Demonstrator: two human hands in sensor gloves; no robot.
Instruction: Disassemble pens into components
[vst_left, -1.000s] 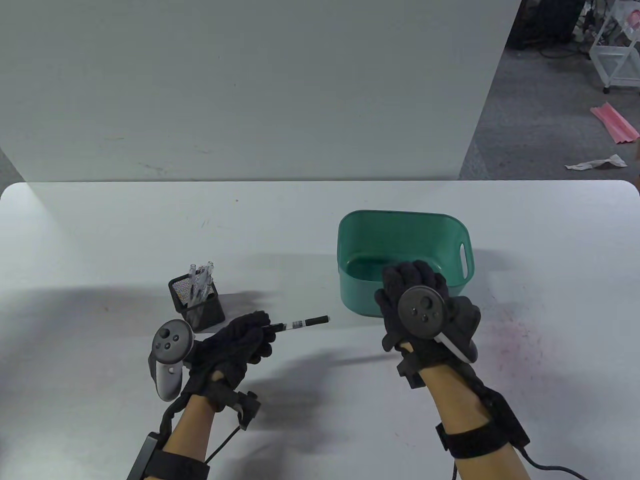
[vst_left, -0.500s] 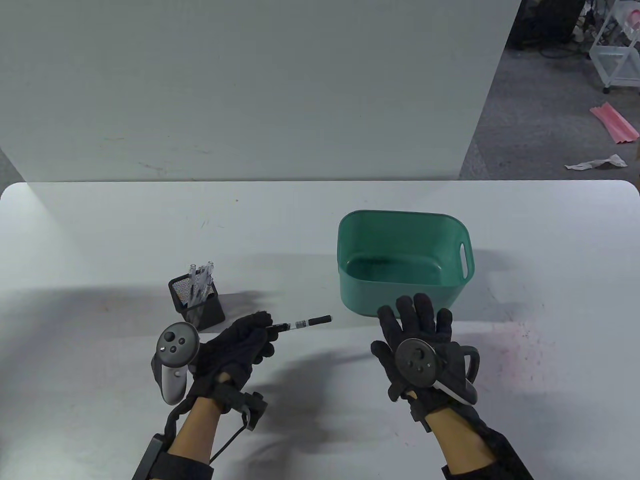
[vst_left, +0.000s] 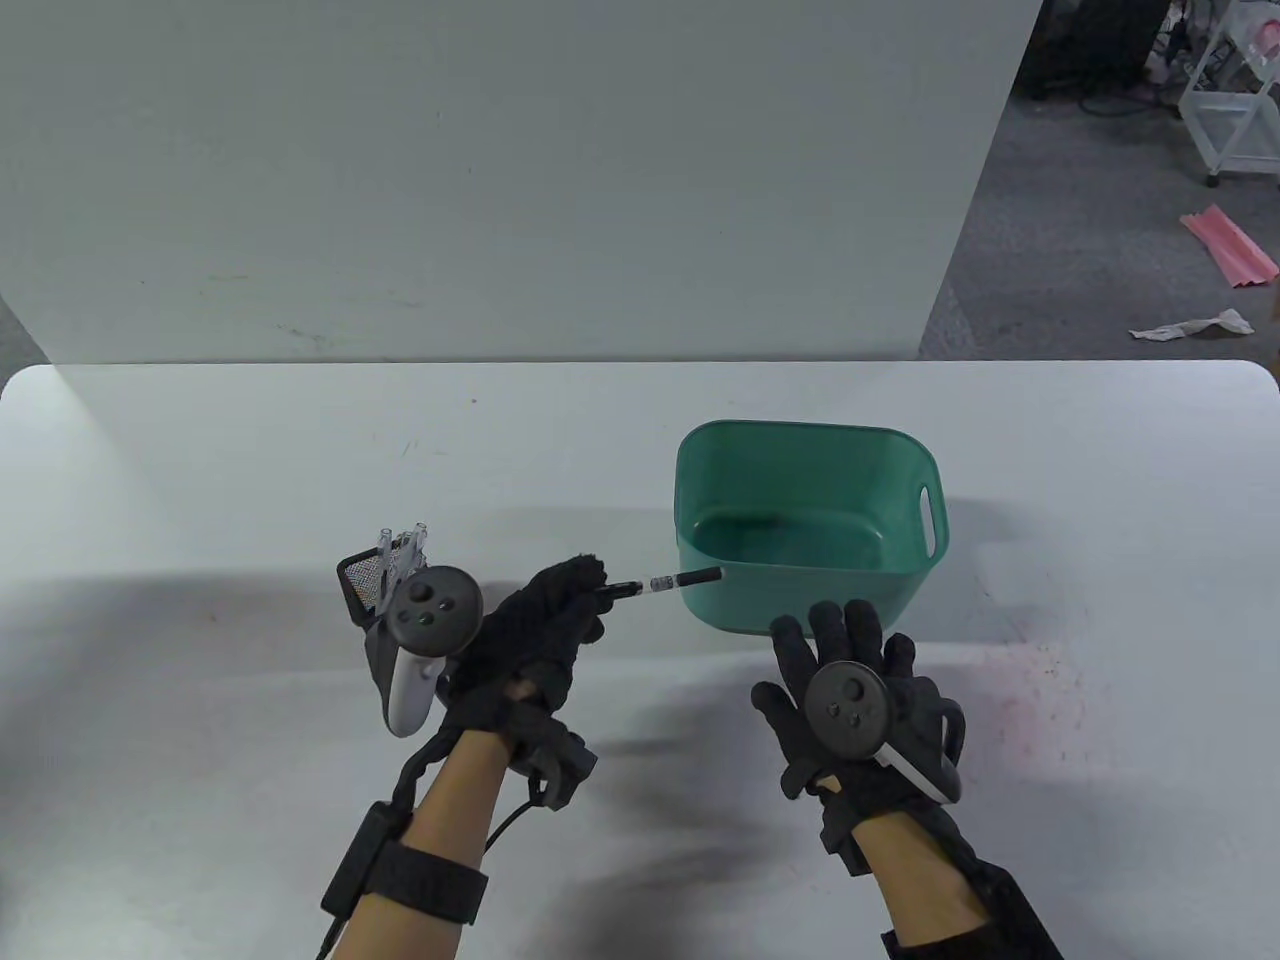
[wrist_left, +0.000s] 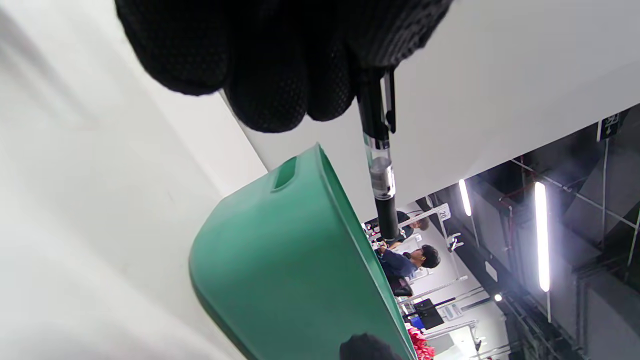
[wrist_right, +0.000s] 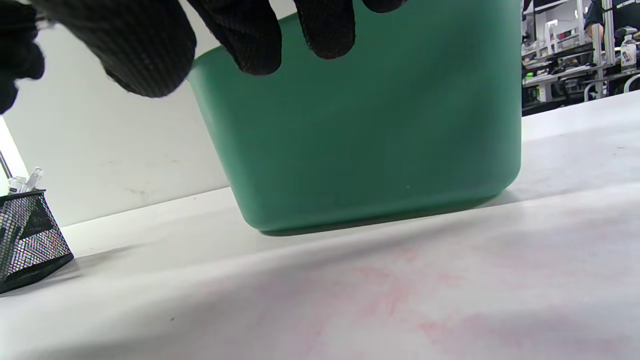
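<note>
My left hand (vst_left: 555, 610) grips one end of a black pen (vst_left: 662, 583) with a clear middle section; the pen's far end reaches the near-left rim of the green bin (vst_left: 905, 440). In the left wrist view the pen (wrist_left: 381, 172) hangs from my curled fingers (wrist_left: 280, 75) beside the bin (wrist_left: 280, 260). My right hand (vst_left: 845, 660) hovers flat, fingers spread and holding nothing, just in front of the bin's near wall (wrist_right: 370, 140). A black mesh pen holder (vst_left: 362, 580) with several clear pens stands behind the left hand's tracker.
A white wall panel (vst_left: 500, 180) rises at the table's far edge. Reddish stains (vst_left: 1040, 690) mark the table right of my right hand. The mesh holder (wrist_right: 27, 240) shows at the right wrist view's left edge.
My left hand has moved forward and right, carrying the pen up to the bin's rim. My right hand drew back from over the bin, then edged forward again with fingers spread.
</note>
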